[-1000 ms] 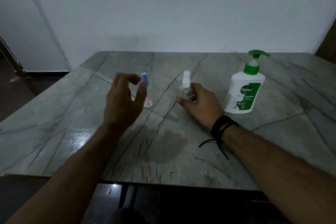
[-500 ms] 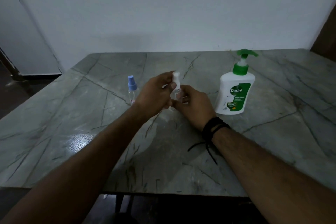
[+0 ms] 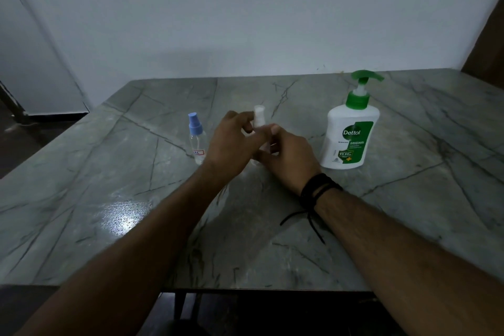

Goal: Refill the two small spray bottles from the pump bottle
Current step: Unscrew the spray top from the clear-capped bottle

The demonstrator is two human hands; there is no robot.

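Note:
A small clear spray bottle with a white top (image 3: 258, 117) stands mid-table between my hands. My right hand (image 3: 289, 157) grips its body from the right. My left hand (image 3: 231, 142) pinches its white spray head from the left. Most of that bottle is hidden behind my fingers. A second small spray bottle with a blue top (image 3: 197, 139) stands upright just left of my left hand, untouched. The white pump bottle with a green pump (image 3: 350, 128) stands to the right of my right hand, apart from it.
Everything stands on a grey-green marble table (image 3: 109, 199), whose near edge runs below my forearms. A pale wall (image 3: 245, 22) rises behind the table. A black cord bracelet (image 3: 317, 191) sits on my right wrist.
My left hand moved from beside the blue-topped bottle across to the white-topped bottle and took hold of its spray head. My right hand kept its grip on that bottle.

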